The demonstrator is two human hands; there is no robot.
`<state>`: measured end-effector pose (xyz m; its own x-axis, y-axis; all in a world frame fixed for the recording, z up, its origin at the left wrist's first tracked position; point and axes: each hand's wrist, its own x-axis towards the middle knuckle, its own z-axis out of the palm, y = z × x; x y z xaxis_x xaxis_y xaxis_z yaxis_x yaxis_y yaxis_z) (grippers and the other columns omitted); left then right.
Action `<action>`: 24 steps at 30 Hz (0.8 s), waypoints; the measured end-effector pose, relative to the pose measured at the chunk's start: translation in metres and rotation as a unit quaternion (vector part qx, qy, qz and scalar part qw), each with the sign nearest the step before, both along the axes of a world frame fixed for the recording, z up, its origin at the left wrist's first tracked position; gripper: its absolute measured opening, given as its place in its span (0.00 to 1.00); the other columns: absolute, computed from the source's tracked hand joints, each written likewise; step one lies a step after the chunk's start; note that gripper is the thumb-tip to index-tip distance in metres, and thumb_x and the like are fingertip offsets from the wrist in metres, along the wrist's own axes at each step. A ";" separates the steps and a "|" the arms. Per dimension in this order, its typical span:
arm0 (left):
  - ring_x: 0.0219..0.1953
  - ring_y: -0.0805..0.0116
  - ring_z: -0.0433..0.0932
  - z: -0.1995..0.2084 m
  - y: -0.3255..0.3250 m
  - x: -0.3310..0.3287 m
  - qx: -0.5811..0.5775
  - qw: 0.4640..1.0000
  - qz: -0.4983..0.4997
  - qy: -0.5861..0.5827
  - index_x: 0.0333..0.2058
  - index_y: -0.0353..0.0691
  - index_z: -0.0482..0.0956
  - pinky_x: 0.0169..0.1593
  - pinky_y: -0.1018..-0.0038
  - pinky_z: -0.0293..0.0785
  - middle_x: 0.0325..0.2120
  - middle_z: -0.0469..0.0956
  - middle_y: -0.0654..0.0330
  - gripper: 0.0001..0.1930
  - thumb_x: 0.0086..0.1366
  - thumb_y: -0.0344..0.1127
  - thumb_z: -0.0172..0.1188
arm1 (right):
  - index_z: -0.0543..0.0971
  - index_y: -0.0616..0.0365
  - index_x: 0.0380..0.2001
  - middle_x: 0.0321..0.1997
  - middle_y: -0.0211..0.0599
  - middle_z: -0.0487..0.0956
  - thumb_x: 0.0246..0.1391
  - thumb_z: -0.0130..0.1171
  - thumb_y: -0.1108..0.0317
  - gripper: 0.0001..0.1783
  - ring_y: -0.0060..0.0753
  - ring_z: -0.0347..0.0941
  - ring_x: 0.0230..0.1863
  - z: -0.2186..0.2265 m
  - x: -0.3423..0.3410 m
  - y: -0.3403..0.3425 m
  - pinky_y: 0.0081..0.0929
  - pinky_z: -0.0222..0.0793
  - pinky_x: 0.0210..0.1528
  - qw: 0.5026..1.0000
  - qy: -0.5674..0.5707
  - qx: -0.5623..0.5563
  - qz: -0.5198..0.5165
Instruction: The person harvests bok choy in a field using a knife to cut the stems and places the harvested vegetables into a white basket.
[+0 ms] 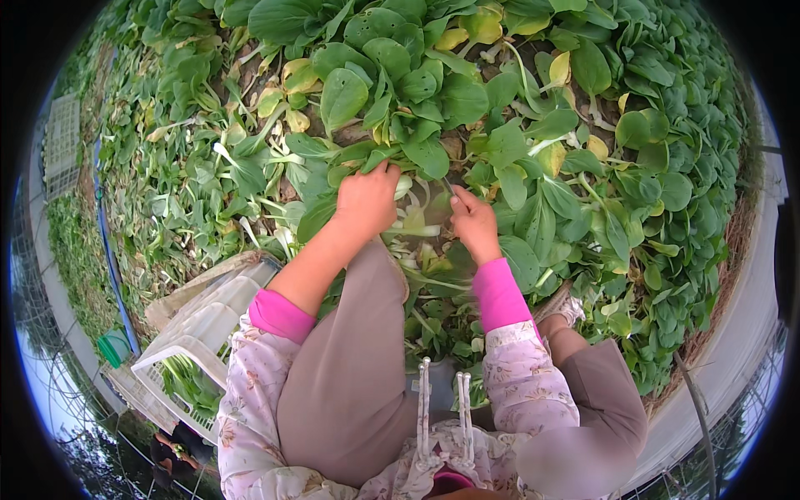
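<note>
Vegetable bed (354, 133): green growth everywhere, yellowing leaves among it, a blue hose (107, 233) running down the left side.
Leafy plant (417, 83): front and centre, broad leaves spread just beyond both hands, its pale base down between them.
Left hand (367, 200): in under the leaves, clenched on the plant low down, fingertips hidden; presumably that low hold steadies the stalks and lifts the foliage aside.
Right hand (475, 221): closed round a thin dark tool (451, 188), tip hard to make out; it points toward the base, probably to give it a direct line past the leaves.
Arms: left forearm slanting up and inward past the knee, right one steeper, wrist turned in; hands near each other, apart.
White crate (187, 312): by the left elbow, greens (187, 383) inside, probably set there for easy reach.
</note>
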<state>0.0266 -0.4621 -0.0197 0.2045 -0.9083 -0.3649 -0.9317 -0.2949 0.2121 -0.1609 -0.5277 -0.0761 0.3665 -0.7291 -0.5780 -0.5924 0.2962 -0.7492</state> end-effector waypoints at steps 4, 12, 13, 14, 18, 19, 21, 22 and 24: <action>0.33 0.54 0.79 0.000 -0.001 0.003 0.044 0.998 0.030 0.028 0.35 0.35 0.72 0.35 0.64 0.76 0.45 0.71 0.52 0.16 0.43 0.28 0.57 | 0.69 0.58 0.55 0.21 0.30 0.73 0.57 0.50 0.64 0.22 0.17 0.58 0.11 -0.003 0.013 -0.013 0.18 0.55 0.12 0.989 -0.019 0.145 -0.030; 0.42 0.51 0.75 0.053 0.000 -0.004 0.062 0.973 0.125 0.182 0.46 0.39 0.71 0.44 0.59 0.72 0.55 0.64 0.63 0.24 0.46 0.31 0.55 | 0.74 0.65 0.47 0.26 0.38 0.77 0.57 0.49 0.64 0.18 0.27 0.73 0.29 -0.018 -0.013 0.012 0.26 0.69 0.34 0.982 0.037 -0.161 0.089; 0.46 0.54 0.73 0.059 0.007 -0.006 0.040 0.967 0.133 0.215 0.46 0.40 0.72 0.47 0.63 0.71 0.55 0.64 0.62 0.23 0.47 0.31 0.57 | 0.73 0.66 0.48 0.27 0.38 0.78 0.56 0.51 0.64 0.20 0.26 0.73 0.29 -0.006 -0.020 0.018 0.25 0.69 0.33 0.994 0.010 -0.105 0.034; 0.48 0.55 0.72 0.060 0.016 -0.010 0.016 0.955 0.129 0.268 0.46 0.40 0.72 0.48 0.64 0.70 0.55 0.64 0.62 0.23 0.46 0.30 0.58 | 0.72 0.66 0.49 0.28 0.39 0.78 0.56 0.52 0.63 0.21 0.25 0.73 0.29 0.010 -0.028 0.022 0.24 0.69 0.32 0.998 -0.016 -0.049 -0.021; 0.54 0.59 0.67 0.076 0.032 -0.026 -0.080 0.885 0.072 0.454 0.45 0.40 0.74 0.55 0.68 0.65 0.54 0.63 0.57 0.25 0.43 0.26 0.63 | 0.67 0.65 0.54 0.37 0.42 0.79 0.52 0.60 0.60 0.29 0.20 0.70 0.29 0.068 -0.046 0.038 0.19 0.67 0.25 0.946 -0.200 0.034 -0.251; 0.56 0.58 0.65 0.076 0.032 -0.031 -0.084 0.869 0.042 0.485 0.46 0.41 0.73 0.55 0.67 0.65 0.54 0.63 0.57 0.26 0.43 0.27 0.63 | 0.66 0.63 0.54 0.40 0.42 0.77 0.51 0.62 0.60 0.30 0.19 0.69 0.28 0.080 -0.041 0.036 0.17 0.65 0.23 0.922 -0.274 0.009 -0.275; 0.55 0.59 0.67 0.085 0.026 -0.040 -0.010 0.873 0.002 0.488 0.48 0.42 0.72 0.53 0.68 0.67 0.54 0.63 0.58 0.28 0.44 0.28 0.64 | 0.66 0.60 0.50 0.45 0.43 0.73 0.47 0.66 0.58 0.31 0.23 0.71 0.30 0.099 -0.032 0.027 0.15 0.63 0.21 0.875 -0.394 -0.030 -0.281; 0.55 0.60 0.67 0.089 0.021 -0.043 0.028 0.878 -0.019 0.478 0.49 0.43 0.72 0.53 0.68 0.68 0.56 0.62 0.58 0.29 0.44 0.28 0.64 | 0.67 0.60 0.47 0.44 0.42 0.74 0.48 0.65 0.63 0.26 0.23 0.70 0.29 0.105 -0.033 0.021 0.16 0.63 0.21 0.871 -0.401 -0.034 -0.283; 0.53 0.60 0.70 0.095 0.013 -0.048 0.028 0.870 -0.038 0.490 0.50 0.43 0.70 0.48 0.68 0.71 0.58 0.61 0.60 0.29 0.45 0.31 0.62 | 0.67 0.60 0.46 0.42 0.41 0.74 0.51 0.62 0.68 0.21 0.22 0.68 0.27 0.117 -0.042 0.009 0.16 0.63 0.21 0.899 -0.315 -0.085 -0.292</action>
